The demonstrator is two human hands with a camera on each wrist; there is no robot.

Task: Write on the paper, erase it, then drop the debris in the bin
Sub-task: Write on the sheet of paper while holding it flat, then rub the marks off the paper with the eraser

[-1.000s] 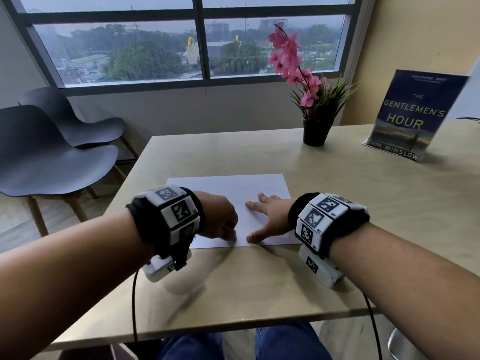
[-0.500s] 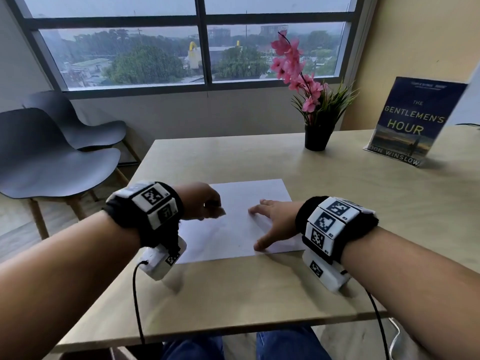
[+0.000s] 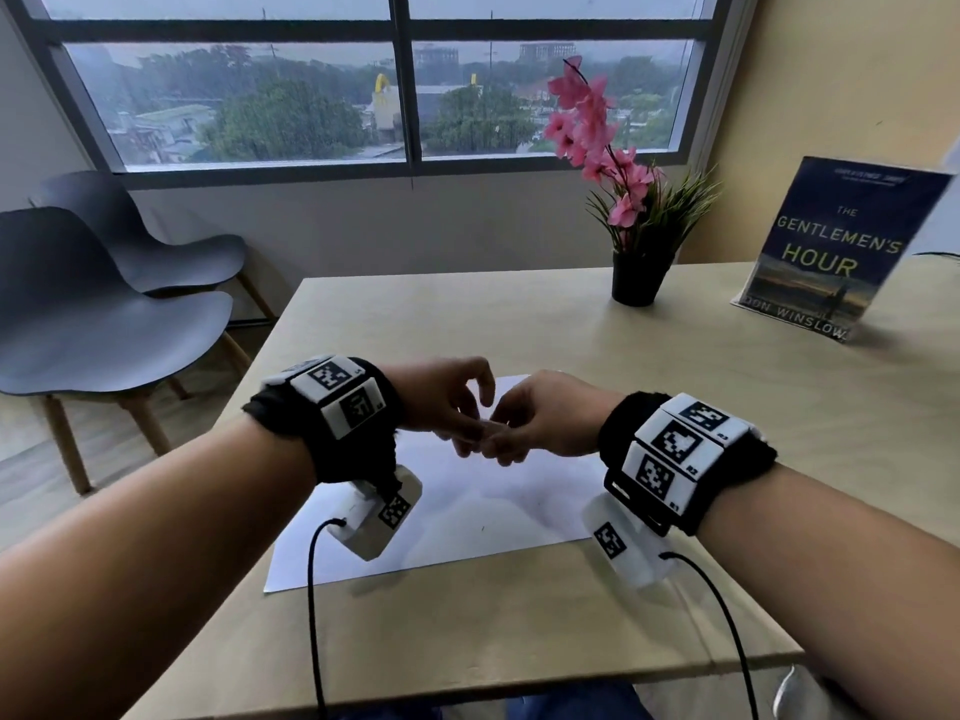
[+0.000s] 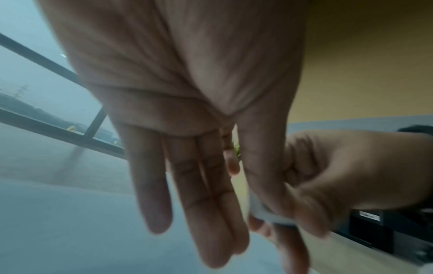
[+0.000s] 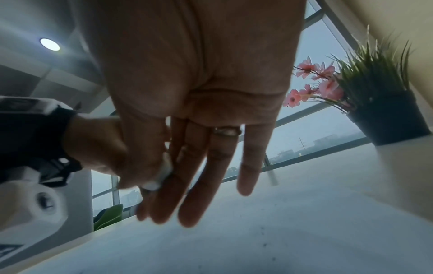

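Eraser (image 4: 267, 216) pinched between fingers (image 4: 260, 174) of both hands, above paper (image 3: 467, 517).

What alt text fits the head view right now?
Both hands meet above the paper, the left hand and right hand pinching a small pale object between them. Beyond stand a potted plant and a book.
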